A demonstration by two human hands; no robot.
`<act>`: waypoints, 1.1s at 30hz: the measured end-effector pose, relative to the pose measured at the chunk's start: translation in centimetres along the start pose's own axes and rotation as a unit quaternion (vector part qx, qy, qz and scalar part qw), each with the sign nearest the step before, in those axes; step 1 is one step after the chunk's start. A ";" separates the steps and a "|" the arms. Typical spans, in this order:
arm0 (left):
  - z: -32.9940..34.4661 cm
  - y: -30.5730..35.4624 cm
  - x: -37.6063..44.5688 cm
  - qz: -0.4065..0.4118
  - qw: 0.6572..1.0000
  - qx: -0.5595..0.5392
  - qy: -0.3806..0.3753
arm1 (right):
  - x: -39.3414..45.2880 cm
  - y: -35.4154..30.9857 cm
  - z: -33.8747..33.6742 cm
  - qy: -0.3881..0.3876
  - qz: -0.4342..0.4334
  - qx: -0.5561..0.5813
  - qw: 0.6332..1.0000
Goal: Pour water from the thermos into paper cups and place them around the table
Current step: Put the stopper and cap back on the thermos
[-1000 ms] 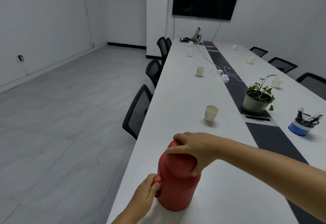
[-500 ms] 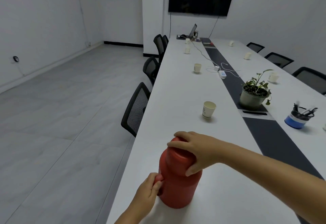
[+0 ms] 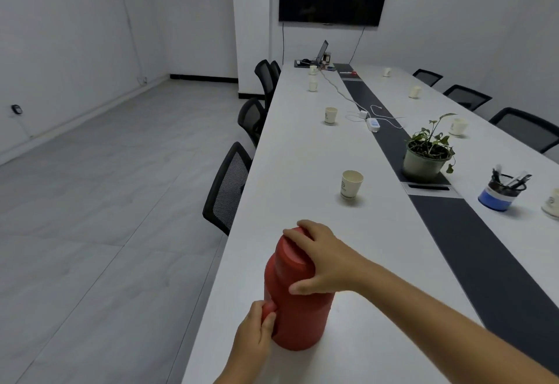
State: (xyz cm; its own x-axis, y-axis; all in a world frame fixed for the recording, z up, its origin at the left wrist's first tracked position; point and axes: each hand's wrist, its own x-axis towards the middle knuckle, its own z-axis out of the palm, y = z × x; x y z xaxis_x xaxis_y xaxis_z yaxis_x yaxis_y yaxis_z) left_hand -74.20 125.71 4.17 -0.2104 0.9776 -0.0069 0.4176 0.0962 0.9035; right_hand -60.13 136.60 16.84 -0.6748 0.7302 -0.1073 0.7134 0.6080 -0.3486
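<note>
Thermos [image 3: 298, 302], red and upright, stands on the near left edge of the long white surface [image 3: 302, 166]. The right hand [image 3: 322, 258] lies over its cap, fingers curled across the top and thumb pressed on the side below, a closed grip round the lid. The left hand [image 3: 254, 343] has its fingers wrapped round the red handle on the thermos's left side (the handle itself is mostly hidden by them). Eight paper cups show on the surface: four down the left side, the nearest [image 3: 351, 184] just ahead of the thermos, then one [image 3: 331, 115] farther on and two [image 3: 313, 84] close together near the far end; four more sit on the right side [image 3: 458, 126], one cut by the picture's edge. One potted plant [image 3: 428, 154] stands on the dark centre strip, and one blue pen holder [image 3: 500, 194] stands to its right. Three black chairs [image 3: 228, 185] line the left side.
</note>
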 end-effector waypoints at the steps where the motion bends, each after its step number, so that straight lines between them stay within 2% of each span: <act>1: -0.1 0.1 0.0 -0.001 1.000 0.001 -0.003 | 0.0 0.7 -1.0 -0.036 -0.034 -0.006 0.999; 3: 0.0 0.4 0.0 -0.003 1.000 0.001 -0.004 | 0.2 1.3 -1.8 -0.040 -0.075 -0.006 0.996; 6: 0.3 0.6 -0.2 -0.019 1.000 -0.006 0.021 | -0.2 0.7 0.6 0.085 -0.067 0.067 0.992; 9: 1.0 0.6 -0.6 -0.023 0.999 -0.014 0.031 | -0.2 -1.5 3.5 0.236 0.059 0.112 0.963; 12: 1.9 0.7 -1.1 -0.030 0.999 -0.018 0.031 | 0.5 -3.6 4.3 0.268 0.169 0.078 0.945; 15: 2.0 0.6 -1.3 -0.028 0.998 -0.031 0.037 | 0.0 -2.8 3.6 0.215 0.135 0.099 0.962; 18: 1.7 0.5 -1.2 -0.023 0.999 -0.020 0.021 | -1.3 0.3 0.8 0.054 0.040 0.134 0.989; 20: 1.4 0.5 -1.1 -0.022 1.000 -0.017 0.010 | -1.0 1.8 -1.6 -0.042 -0.009 0.094 0.995; 23: 1.1 0.4 -0.9 -0.024 1.000 -0.010 -0.001 | 1.0 1.3 -3.7 -0.134 -0.081 0.001 0.988; 25: 1.2 0.5 -0.9 -0.021 1.000 -0.009 0.001 | 1.9 0.2 -3.6 -0.138 -0.098 -0.056 0.984; 27: 1.3 0.6 -1.0 -0.019 1.000 -0.015 0.015 | 2.0 -0.5 -2.6 -0.034 -0.066 -0.104 0.992; 29: 1.4 0.6 -1.0 -0.019 0.999 -0.022 0.019 | 2.2 -1.0 -2.0 0.063 0.024 -0.131 0.989; 31: 1.3 0.6 -1.1 -0.022 0.999 -0.024 0.004 | 2.3 -1.1 -2.9 0.029 0.120 -0.180 0.976; 32: 1.3 0.5 -1.1 -0.023 0.999 -0.022 -0.003 | 2.3 -0.8 -3.5 0.004 0.114 -0.203 0.972; 33: 1.2 0.4 -1.1 -0.022 1.000 -0.020 -0.005 | 2.3 -0.4 -3.9 -0.021 0.071 -0.209 0.975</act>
State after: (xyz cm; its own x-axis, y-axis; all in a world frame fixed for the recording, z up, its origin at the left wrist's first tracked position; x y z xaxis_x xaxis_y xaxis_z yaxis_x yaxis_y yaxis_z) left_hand -72.70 124.86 4.04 -0.2182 0.9746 -0.0513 0.3731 0.1319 0.9184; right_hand -61.17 139.25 20.41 -0.5636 0.8086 -0.1686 0.8095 0.5813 0.0820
